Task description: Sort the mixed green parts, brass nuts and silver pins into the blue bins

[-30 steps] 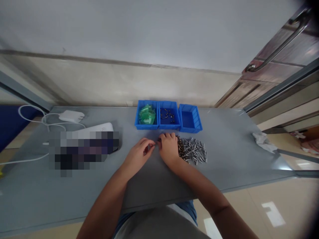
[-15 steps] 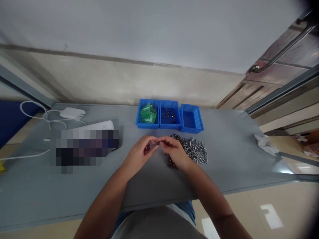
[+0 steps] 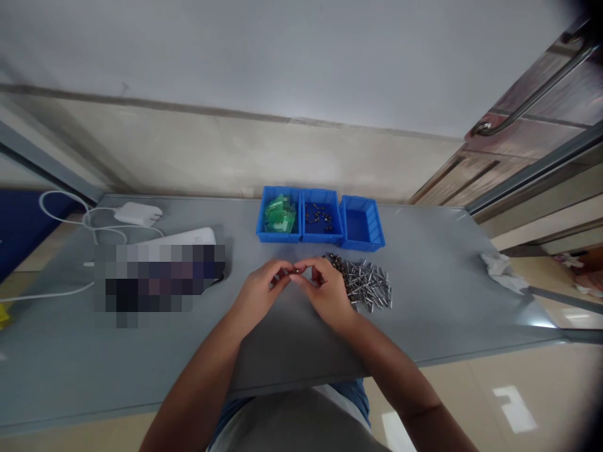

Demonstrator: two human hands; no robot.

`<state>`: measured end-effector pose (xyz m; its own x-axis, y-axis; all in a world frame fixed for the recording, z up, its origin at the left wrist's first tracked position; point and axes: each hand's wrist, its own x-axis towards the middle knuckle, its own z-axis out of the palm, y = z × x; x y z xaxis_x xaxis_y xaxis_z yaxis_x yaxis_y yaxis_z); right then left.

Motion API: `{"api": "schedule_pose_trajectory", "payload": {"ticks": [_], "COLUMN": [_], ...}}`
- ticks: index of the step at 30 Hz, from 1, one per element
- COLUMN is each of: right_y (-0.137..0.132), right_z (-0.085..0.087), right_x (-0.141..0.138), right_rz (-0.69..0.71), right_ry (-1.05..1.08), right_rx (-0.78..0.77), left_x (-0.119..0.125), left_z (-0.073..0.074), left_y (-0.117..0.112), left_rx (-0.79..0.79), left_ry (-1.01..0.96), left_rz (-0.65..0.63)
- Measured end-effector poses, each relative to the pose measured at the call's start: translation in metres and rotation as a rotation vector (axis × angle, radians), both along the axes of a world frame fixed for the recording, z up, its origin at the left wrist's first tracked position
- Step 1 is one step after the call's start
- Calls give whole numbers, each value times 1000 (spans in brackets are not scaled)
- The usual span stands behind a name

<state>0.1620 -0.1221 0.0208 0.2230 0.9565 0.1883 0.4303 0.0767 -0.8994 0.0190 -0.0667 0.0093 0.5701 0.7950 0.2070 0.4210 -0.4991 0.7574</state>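
At the middle of a grey table (image 3: 424, 314), a small dark metal piece (image 3: 298, 270) is pinched at the fingertips, too small to show its exact form. The left hand (image 3: 259, 292) and the right hand (image 3: 325, 292) are both closed to a pinch, their fingers curving in toward each other around it. Just beside the right hand, at 3 o'clock, lies a loose heap of steel rivets (image 3: 365, 284). At 12 o'clock, three blue bins stand side by side: the left bin (image 3: 260, 216) holds green pieces, the middle bin (image 3: 321, 240) holds small dark metal parts, and the right bin (image 3: 372, 235) stands just beyond the rivets. Well apart at 10 o'clock, a white charger (image 3: 138, 213) sits with its cable, near a blurred patch (image 3: 160, 279). A crumpled tissue (image 3: 502, 273) lies far off at 3 o'clock, by the table edge.
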Motion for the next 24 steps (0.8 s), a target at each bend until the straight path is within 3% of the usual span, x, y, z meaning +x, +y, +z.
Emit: {"api": "schedule_pose_trajectory", "payload": {"ticks": [4,8,12,16,19,22,24], "right_y": [-2,-2,0,2,4,4,0], "right_z": [1,0,-3,-5,-8,-8,1], "right_x": [-3,-1,2,2,1,3,7], "right_rz": [8,-11,2,143,181,83,-55], "right_ry": [-168,-130,171,604,795,743,607], "right_rx": [48,67,-35,-251,-328,-275,-121], "left_x": [0,2,2,1,1,1,0], "left_z": [0,5,11,10,8,8,9], "left_y": [0,-1,-4,-5,-5,-4,-4], "left_rx": [-3,12,37,62,61,41,27], "left_ry": [-4,-1,-15,-37,-52,-34,-21], "left_rz": [-7,7,40,16,-2,12,34]}}
